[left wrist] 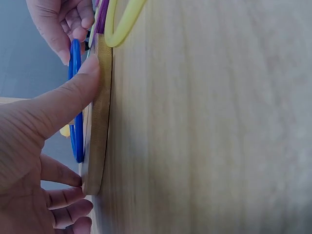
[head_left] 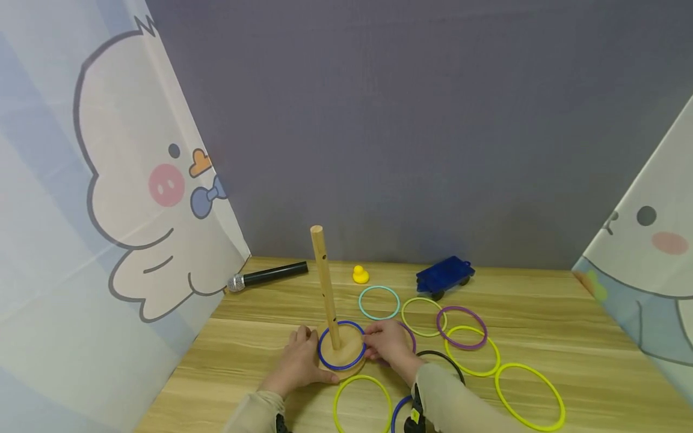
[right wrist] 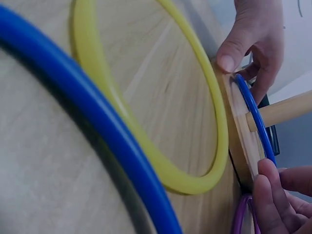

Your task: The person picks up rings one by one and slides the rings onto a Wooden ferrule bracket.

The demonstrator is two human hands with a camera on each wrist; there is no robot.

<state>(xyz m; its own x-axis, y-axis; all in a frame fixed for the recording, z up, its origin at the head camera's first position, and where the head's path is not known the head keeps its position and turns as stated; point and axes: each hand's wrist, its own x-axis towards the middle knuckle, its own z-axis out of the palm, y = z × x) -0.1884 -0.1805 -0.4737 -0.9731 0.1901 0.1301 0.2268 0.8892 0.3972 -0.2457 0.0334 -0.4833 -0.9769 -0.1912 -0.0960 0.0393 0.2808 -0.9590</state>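
Note:
A wooden peg stand has an upright pole (head_left: 326, 288) on a round base (head_left: 346, 374). Around the pole's foot is a blue ring (head_left: 323, 359), just above the base. My left hand (head_left: 298, 364) grips the base's near left edge, its thumb (left wrist: 73, 100) on one side and fingertips on the other. With thumb and fingers, my right hand (head_left: 390, 344) pinches the ring's right side, as the right wrist view also shows. Beneath that hand a purple ring (head_left: 414, 341) is partly hidden.
Several loose rings lie around: yellow (head_left: 364, 377), yellow (head_left: 560, 403), purple (head_left: 483, 323), turquoise (head_left: 399, 302), black (head_left: 452, 362) and another blue ring (right wrist: 97, 100). Along the back are a microphone (head_left: 271, 275), a yellow duck (head_left: 360, 275) and a blue toy cart (head_left: 444, 275). A grey wall (head_left: 406, 132) stands behind.

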